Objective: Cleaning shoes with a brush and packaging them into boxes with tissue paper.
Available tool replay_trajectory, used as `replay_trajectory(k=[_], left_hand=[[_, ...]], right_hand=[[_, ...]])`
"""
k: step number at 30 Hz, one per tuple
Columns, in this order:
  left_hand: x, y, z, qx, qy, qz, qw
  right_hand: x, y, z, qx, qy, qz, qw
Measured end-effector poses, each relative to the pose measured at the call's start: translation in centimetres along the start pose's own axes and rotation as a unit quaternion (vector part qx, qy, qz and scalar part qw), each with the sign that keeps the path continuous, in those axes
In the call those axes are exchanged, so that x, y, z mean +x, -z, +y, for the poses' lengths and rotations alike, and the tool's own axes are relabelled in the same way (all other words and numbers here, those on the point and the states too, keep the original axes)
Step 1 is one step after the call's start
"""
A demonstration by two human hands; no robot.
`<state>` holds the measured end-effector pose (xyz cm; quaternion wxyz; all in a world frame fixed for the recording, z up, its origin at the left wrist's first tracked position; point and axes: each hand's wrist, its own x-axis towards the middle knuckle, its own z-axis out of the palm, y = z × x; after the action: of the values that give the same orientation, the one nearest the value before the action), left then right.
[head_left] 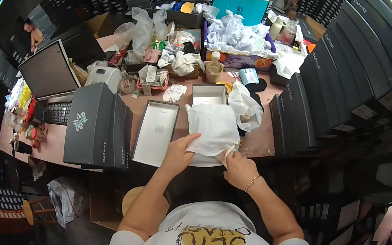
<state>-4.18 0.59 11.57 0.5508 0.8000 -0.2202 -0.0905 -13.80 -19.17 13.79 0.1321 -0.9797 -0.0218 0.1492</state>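
Note:
A white sheet [211, 125], looking like tissue paper or thin cloth, lies over the near edge of the pink table. My left hand [179, 153] pinches its lower left corner between thumb and fingers. At the sheet's lower right, my right hand [242, 172] is closed on a pale strap-like piece [227, 155]; what it belongs to is hidden. More white material [205, 162] shows beneath the sheet. To the left lies a shallow dark box part [157, 129] with its white inside up. Behind the sheet is another one, a white-lined box [209, 94], partly covered.
Tall stacks of dark shoe boxes [309, 103] stand close on the right; more boxes [93, 125] stand on the left beside a monitor [50, 70]. Crumpled white plastic [245, 108], a bottle [213, 67] and a bin of white crumpled paper [237, 59] lie behind. Another person [34, 35] is far left.

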Motion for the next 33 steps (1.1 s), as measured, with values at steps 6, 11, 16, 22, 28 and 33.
replay_trajectory(k=[6, 11, 16, 22, 28, 33], left_hand=[[3.1, -3.1, 2.3, 0.12, 0.01, -0.055, 0.991], [1.4, -3.4, 3.7, 0.164, -0.14, -0.14, 0.966], [-1.8, -1.6, 1.1, 0.16, -0.094, -0.078, 0.979], [-2.1, -3.5, 1.1, -0.045, -0.005, -0.024, 0.999], [-0.3, -3.7, 1.6, -0.141, 0.058, -0.031, 0.988], [0.7, -2.3, 2.5, 0.009, -0.012, 0.033, 0.999]], right_hand=[[-1.4, -1.0, -2.2, -0.188, 0.154, 0.076, 0.967], [0.6, -3.1, 1.0, -0.126, 0.175, -0.093, 0.972], [3.1, -0.8, 5.9, 0.474, 0.018, -0.23, 0.85], [0.2, -2.9, 5.6, 0.888, 0.007, -0.234, 0.396], [-0.3, -6.1, 5.2, 0.931, 0.07, -0.249, 0.256], [-0.8, -6.5, 4.3, 0.932, 0.1, -0.256, 0.238]])
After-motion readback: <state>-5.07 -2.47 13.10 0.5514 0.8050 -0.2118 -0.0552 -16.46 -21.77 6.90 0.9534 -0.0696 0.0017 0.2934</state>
